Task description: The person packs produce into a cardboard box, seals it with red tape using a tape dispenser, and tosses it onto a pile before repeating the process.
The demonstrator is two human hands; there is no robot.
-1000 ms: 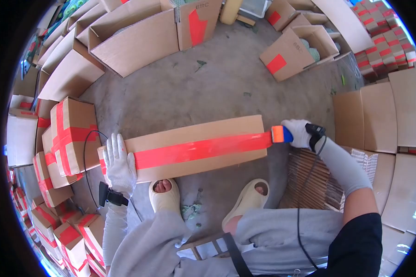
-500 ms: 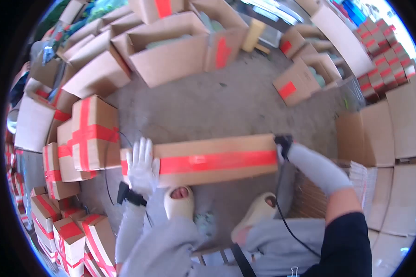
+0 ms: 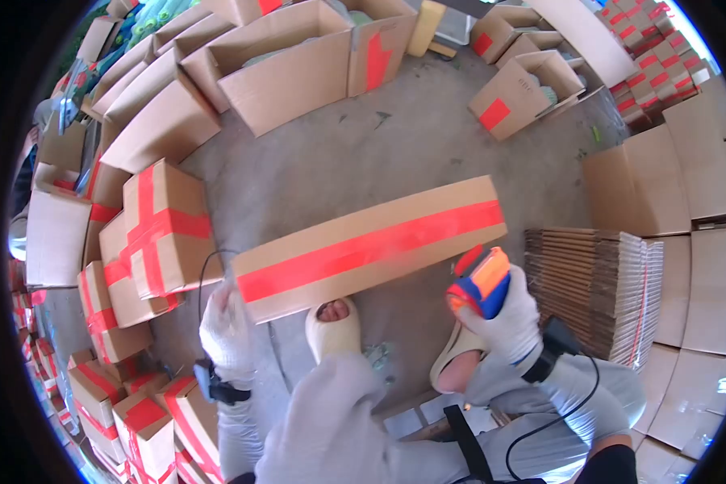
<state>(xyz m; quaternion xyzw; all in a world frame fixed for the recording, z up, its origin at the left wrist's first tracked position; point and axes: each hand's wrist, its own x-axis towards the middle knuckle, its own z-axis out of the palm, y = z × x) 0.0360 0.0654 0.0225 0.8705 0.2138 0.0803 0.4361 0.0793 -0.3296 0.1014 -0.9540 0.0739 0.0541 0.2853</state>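
Head cam, near to far. Closest I've got grey trousers [image 3: 315, 436] and a pair of cream slippers [image 3: 333, 337]. Right hand [image 3: 512, 319], gloved: fingers wrapped round a blue-and-orange tape dispenser [image 3: 494, 278], on the near side of the carton by its right end. Left hand [image 3: 227, 327], gloved: fingers bent, at the carton's left end. I can't tell if it's pinching anything or just touching cardboard. Black unit on each wrist.

Long carton [image 3: 363, 228] lies ahead of the feet, slanted: left end nearer, right end farther. Red tape [image 3: 371, 252] runs the full length of its top face. Can't see what it rests on.

Right of it, a stack of flattened cardboard [image 3: 581, 290]. Left of it, taped cartons [image 3: 173, 222], one with tape crossed on it. Beyond: grey floor [image 3: 379, 161] with green scraps, then big open boxes [image 3: 290, 77] upper left, a smaller open box [image 3: 512, 93] upper right, and a red-taped pile of boxes [image 3: 661, 73] farthest right.
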